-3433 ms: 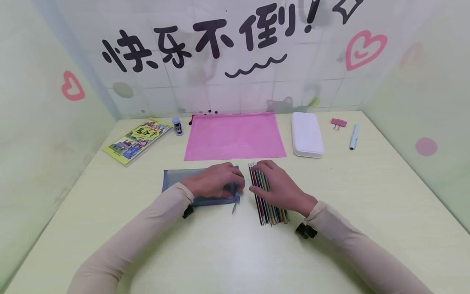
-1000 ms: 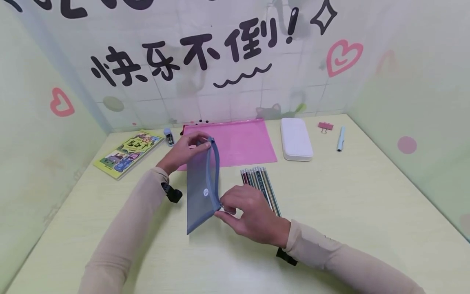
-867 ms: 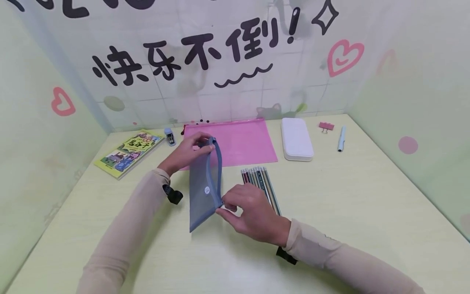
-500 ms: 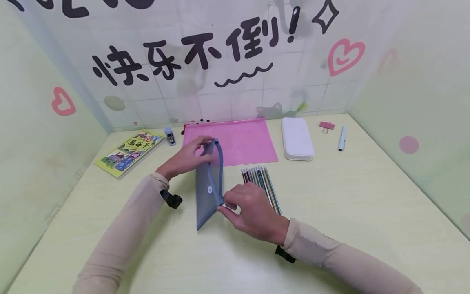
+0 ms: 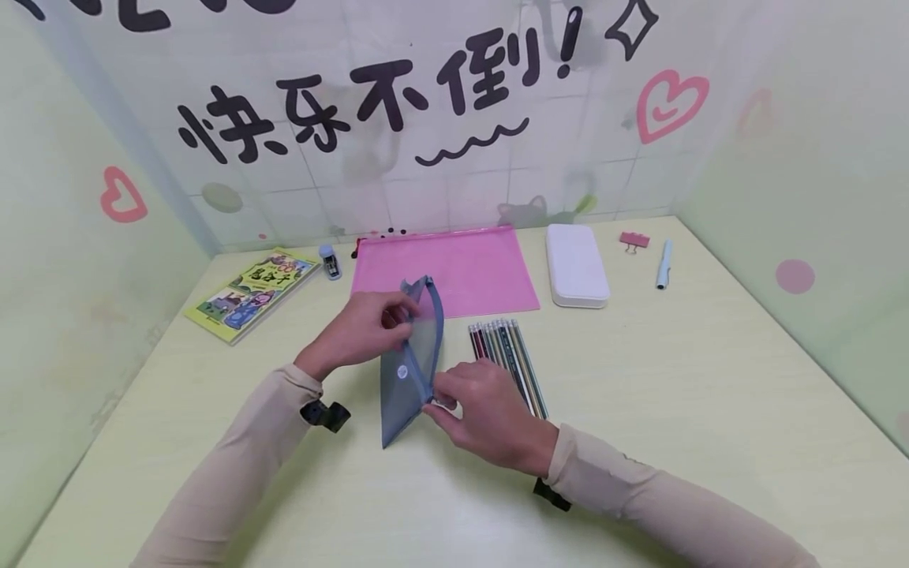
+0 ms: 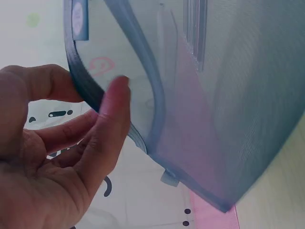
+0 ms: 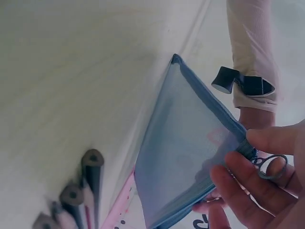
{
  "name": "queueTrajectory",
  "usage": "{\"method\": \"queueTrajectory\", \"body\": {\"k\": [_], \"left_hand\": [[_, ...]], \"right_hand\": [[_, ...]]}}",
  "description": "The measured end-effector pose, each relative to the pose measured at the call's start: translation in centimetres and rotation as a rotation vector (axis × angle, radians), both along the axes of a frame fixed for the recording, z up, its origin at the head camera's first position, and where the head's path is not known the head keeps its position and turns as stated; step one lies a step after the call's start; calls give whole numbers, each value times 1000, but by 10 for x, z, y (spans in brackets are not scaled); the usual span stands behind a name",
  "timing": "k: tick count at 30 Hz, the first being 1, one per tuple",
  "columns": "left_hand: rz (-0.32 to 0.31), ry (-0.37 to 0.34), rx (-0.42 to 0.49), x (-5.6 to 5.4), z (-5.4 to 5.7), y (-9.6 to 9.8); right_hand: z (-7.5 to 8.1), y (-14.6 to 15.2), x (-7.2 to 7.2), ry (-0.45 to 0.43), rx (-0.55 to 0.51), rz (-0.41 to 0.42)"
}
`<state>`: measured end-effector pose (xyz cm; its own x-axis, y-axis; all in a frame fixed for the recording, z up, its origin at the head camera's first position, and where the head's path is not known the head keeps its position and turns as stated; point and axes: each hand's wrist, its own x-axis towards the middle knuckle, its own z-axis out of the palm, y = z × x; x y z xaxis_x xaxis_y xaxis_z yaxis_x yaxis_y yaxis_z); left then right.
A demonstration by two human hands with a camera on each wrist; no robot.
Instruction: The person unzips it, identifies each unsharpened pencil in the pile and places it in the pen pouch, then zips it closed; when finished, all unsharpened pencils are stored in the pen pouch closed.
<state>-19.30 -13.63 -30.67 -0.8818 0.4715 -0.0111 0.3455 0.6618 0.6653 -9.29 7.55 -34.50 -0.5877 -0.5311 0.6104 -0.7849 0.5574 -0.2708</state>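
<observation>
A blue-grey mesh zip pouch is held up on its side, its zipped mouth gaping toward the right. My left hand pinches one side of the mouth; in the left wrist view the thumb and forefinger meet at the zip edge. At the near end, my right hand grips the corner between thumb and fingers. A ring-shaped zip pull hangs by those fingers in the right wrist view. Beside the right hand lies a row of several pencils, their lower ends partly hidden by it.
Behind the pouch lies a pink zip folder. Along the back stand a white case, a pink binder clip and a light-blue pen. A yellow book and a small blue-capped sharpener are at left.
Earlier the pouch lay flat with the right hand on the pencils; then both hands lifted it. Since half a second ago, the left hand has slid nearer along the mouth, which gapes wider.
</observation>
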Motion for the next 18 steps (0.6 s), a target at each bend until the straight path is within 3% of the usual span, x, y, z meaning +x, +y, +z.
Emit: {"method": "queueTrajectory", "body": {"k": [3, 8, 13, 18], "left_hand": [[8, 3, 6, 1, -1, -1], [25, -30, 22, 2, -5, -5], [24, -52, 34, 5, -7, -8], [22, -42, 17, 7, -7, -11]], "right_hand": [[-4, 7, -1, -87, -4, 64], [-2, 27, -13, -363, -42, 187], [4, 46, -38, -508, 47, 110], [3, 53, -59, -563, 156, 33]]}}
